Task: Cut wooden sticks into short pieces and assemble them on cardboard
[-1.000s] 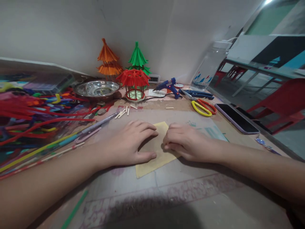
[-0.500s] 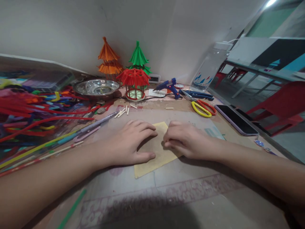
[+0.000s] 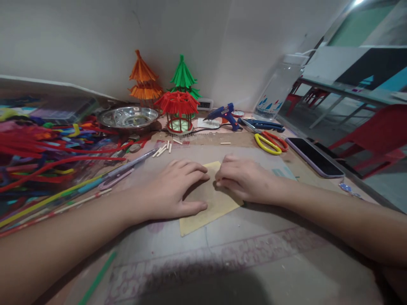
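A yellow square of paper (image 3: 200, 219) lies at an angle on the covered table in front of me. My left hand (image 3: 176, 188) rests on its left side, fingers and thumb spread apart. Over the paper's right side, my right hand (image 3: 243, 178) is closed, its fingers curled and pinched together close to the surface. Whatever those fingertips hold, if anything, is hidden. Short pale sticks (image 3: 161, 150) lie beyond my left hand.
Behind stand a red-roofed model pavilion (image 3: 178, 106), orange and green ones, a steel bowl (image 3: 129, 117) and a glue gun (image 3: 224, 113). Scissors (image 3: 269, 144) and a phone (image 3: 314, 157) lie right. Coloured pipe cleaners (image 3: 38, 144) pile up left.
My right hand has shifted slightly away from me and left over the paper. The left hand stays in place on the sheet.
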A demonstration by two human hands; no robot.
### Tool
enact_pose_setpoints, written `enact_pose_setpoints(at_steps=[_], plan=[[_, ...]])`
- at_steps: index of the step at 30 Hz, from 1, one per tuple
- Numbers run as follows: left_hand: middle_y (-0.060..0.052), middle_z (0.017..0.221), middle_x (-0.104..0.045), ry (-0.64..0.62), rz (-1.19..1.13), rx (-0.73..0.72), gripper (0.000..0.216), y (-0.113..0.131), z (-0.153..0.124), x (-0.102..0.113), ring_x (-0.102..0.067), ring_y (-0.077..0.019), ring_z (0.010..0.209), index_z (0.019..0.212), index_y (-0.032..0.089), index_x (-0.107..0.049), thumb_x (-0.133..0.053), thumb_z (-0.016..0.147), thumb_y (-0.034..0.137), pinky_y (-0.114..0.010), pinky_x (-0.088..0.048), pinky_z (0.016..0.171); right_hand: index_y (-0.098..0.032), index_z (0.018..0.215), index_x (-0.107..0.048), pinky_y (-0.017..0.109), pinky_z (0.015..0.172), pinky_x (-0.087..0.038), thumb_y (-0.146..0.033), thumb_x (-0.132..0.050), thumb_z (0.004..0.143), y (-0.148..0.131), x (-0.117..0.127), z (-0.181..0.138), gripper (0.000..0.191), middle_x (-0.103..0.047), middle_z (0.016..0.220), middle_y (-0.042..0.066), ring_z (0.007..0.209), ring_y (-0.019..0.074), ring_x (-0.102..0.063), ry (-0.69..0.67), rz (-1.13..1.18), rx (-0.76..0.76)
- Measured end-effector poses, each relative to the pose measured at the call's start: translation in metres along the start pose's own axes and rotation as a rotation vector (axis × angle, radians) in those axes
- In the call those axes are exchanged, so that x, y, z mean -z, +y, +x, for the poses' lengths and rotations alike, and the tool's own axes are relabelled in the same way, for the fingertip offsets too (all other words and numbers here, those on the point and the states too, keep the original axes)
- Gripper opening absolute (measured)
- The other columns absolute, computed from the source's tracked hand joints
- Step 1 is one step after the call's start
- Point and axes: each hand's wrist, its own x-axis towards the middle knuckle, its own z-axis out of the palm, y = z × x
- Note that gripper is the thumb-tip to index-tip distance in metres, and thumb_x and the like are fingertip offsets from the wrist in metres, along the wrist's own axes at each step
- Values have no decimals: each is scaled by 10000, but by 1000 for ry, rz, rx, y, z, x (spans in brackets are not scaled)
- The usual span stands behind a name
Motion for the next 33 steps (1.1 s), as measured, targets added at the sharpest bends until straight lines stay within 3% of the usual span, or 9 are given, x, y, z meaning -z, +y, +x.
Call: enact_pose_setpoints(at_steps=[6,11,17,22,26,29,33], plan=[[-142,1363,-608,-16,-4,-3,544,0,-1,1,-520,-357,1281,1282,171,-630,-656,880,537,-548,-402,1075,-153,849,-682,296,709,-422,-168,-535,974,-6,-1,1,193,-662,766,63,802,186,-543,27,23,109],[-144,1366,-607,-22,-6,-7,574,0,0,1,-514,-354,1283,1306,157,-616,-655,881,541,-542,-399,1077,-150,856,-688,290,718,-425,-170,-544,977,-4,0,0,189,-673,764,56,811,182,-553,-18,64,59],[-141,1368,-604,-35,10,18,591,1,1,1,-510,-351,1288,1327,163,-604,-639,884,552,-531,-396,1083,-155,843,-692,312,728,-415,-193,-532,985,3,-1,-1,217,-672,755,62,786,184,-543,50,-70,107],[-132,1366,-602,-39,26,4,537,0,1,2,-513,-348,1279,1269,169,-635,-643,885,544,-524,-397,1080,-178,847,-692,323,787,-455,-187,-605,949,1,-8,3,135,-705,804,45,848,182,-595,56,209,69],[-146,1332,-609,-34,29,-9,562,0,1,1,-521,-351,1256,1283,149,-630,-643,885,545,-523,-409,1060,-203,900,-625,347,780,-545,-300,-654,941,9,-12,7,110,-720,820,12,795,170,-687,178,868,-290],[-147,1334,-603,-26,20,-17,605,-1,1,0,-514,-348,1259,1341,151,-596,-636,891,553,-521,-408,1058,-210,877,-579,334,749,-584,-345,-765,864,16,-14,7,230,-727,793,-14,740,157,-713,200,1273,-395],[-145,1288,-614,-17,21,-22,536,-1,0,0,-526,-343,1222,1278,154,-620,-647,890,522,-519,-417,1037,-206,847,-589,292,758,-590,-346,-835,800,15,-15,6,287,-757,810,0,765,141,-719,171,1400,-429]])
